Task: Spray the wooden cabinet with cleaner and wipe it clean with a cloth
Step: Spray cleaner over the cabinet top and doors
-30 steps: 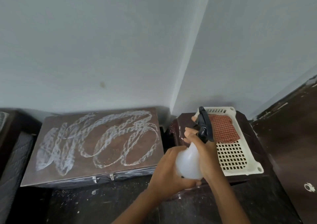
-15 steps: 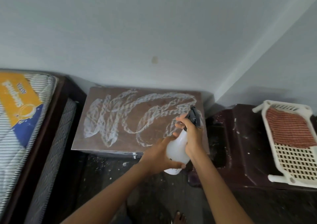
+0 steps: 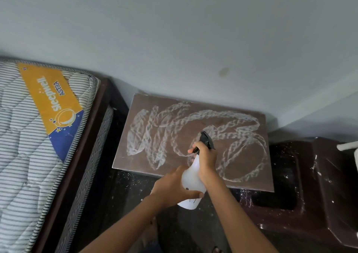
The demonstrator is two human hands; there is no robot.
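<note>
The brown wooden cabinet top (image 3: pixel 249 179) lies in the middle of the head view, covered with looping white smears. Over its front edge I hold a translucent white spray bottle (image 3: pixel 190 177) with a black trigger head that points at the cabinet top. My right hand (image 3: pixel 206 158) grips the bottle's neck, a finger on the trigger. My left hand (image 3: pixel 171 187) cups the bottle's base from the left. The cloth is out of view.
A striped mattress (image 3: pixel 25 146) with a yellow and blue label lies on a dark bed frame (image 3: pixel 85 146) at the left. A dark maroon plastic stool (image 3: pixel 313 184) stands right of the cabinet. A white basket corner (image 3: pixel 346 147) shows at the right edge. The floor is dark and speckled.
My view has swung left, from the basket and stool to the cabinet and mattress. Both hands carried the bottle from over the stool to over the cabinet's front edge.
</note>
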